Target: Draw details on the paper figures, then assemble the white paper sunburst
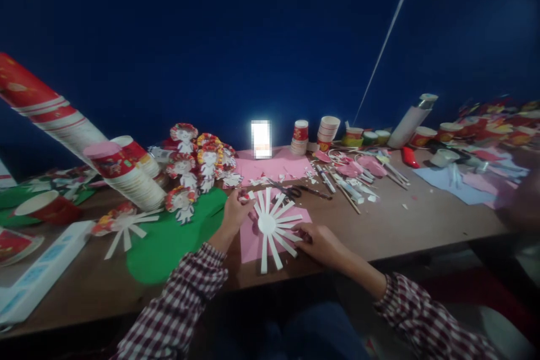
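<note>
A paper cup cut into white strips point(272, 225) lies splayed flat like a sun on a pink sheet point(251, 239). My left hand point(234, 214) pinches the tip of one strip at the upper left, fingers closed on it. My right hand point(318, 239) rests on the strips at the lower right, fingers curled and pressing them down. Black scissors point(291, 190) lie just behind the cut cup.
A green sheet point(169, 242) lies to the left, with paper-cup figures point(196, 166) and long stacks of red cups point(84, 135) behind. Another splayed cup point(124, 225), a white box point(40, 273), cups, sticks and paper scraps point(350, 177) cover the right side.
</note>
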A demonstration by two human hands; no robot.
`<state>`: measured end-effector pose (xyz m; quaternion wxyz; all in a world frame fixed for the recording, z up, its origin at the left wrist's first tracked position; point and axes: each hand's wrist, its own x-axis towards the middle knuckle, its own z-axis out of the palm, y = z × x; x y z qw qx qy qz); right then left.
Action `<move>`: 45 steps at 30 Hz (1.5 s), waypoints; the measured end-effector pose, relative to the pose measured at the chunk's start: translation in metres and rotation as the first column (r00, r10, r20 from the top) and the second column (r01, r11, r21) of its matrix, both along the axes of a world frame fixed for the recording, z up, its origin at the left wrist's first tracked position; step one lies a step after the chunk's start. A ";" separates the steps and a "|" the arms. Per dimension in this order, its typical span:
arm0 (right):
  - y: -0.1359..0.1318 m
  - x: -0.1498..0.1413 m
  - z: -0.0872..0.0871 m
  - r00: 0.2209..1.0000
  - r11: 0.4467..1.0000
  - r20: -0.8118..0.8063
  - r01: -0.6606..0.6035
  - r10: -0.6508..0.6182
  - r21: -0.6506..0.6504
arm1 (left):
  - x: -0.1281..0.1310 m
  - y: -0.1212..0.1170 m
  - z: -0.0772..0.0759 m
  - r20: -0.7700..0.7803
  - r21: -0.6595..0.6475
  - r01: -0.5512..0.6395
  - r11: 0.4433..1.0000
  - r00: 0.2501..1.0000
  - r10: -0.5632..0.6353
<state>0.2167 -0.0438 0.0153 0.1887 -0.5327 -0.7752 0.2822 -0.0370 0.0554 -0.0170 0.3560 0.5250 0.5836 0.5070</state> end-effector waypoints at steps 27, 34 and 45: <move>0.080 0.112 0.017 0.761 0.884 0.449 0.392 -0.468 0.256 | 0.012 0.017 -0.002 0.539 -0.159 0.231 0.960 0.835 -0.112; 0.091 0.113 0.013 0.693 0.866 0.523 0.436 -0.496 0.245 | 0.014 0.013 0.004 0.526 -0.187 0.242 0.952 0.843 -0.111; 0.096 0.088 0.021 0.711 0.762 0.312 0.490 -0.630 0.423 | 0.016 0.014 0.001 0.530 -0.197 0.228 0.954 0.843 -0.092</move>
